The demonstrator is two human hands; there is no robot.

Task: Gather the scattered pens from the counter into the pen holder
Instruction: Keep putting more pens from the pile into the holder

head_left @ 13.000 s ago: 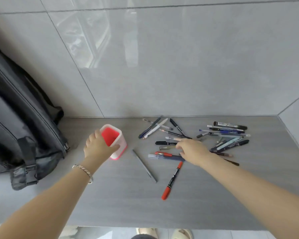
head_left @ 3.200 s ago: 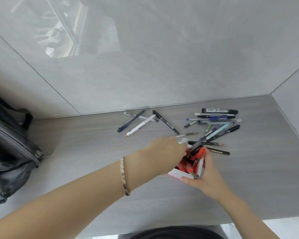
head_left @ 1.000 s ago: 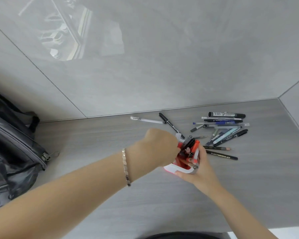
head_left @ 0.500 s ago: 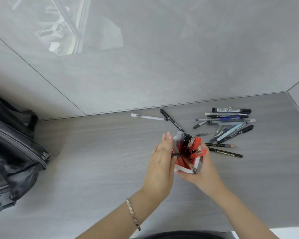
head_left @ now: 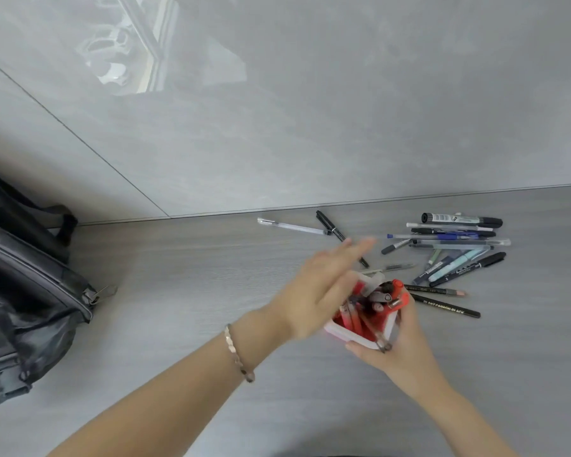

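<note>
A person's right hand point(head_left: 401, 347) is cupping a red-and-white pen holder point(head_left: 365, 319) from below and behind, fingers wrapped around its near corner, tilting it above a grey counter point(head_left: 185, 278). Several pens point(head_left: 381, 300) are already standing inside the holder, red and grey caps poking out toward the far side. The left hand point(head_left: 320, 291), blurred, is reaching across the top of the holder with fingers point(head_left: 360, 247) stretched out flat and loose, gripping nothing, and is covering the holder's left rim. A silver bracelet point(head_left: 236, 352) is circling the left wrist. Beyond the left fingertips, a clear pen point(head_left: 292, 226) and a black pen point(head_left: 330, 225) are lying near the foot of the grey tiled wall point(head_left: 310, 110), the black one running under the outstretched fingers. To the right of both hands, a loose pile of pens point(head_left: 455, 245) is sitting on the counter, topped at the far side by a thick black-and-white marker point(head_left: 460, 219). Just right of the holder, two dark pencils point(head_left: 442, 300) are lying side by side, near the right hand's fingers but apart from them. Far to the left of the left forearm, a dark backpack point(head_left: 23, 298) is leaning against the wall.
</note>
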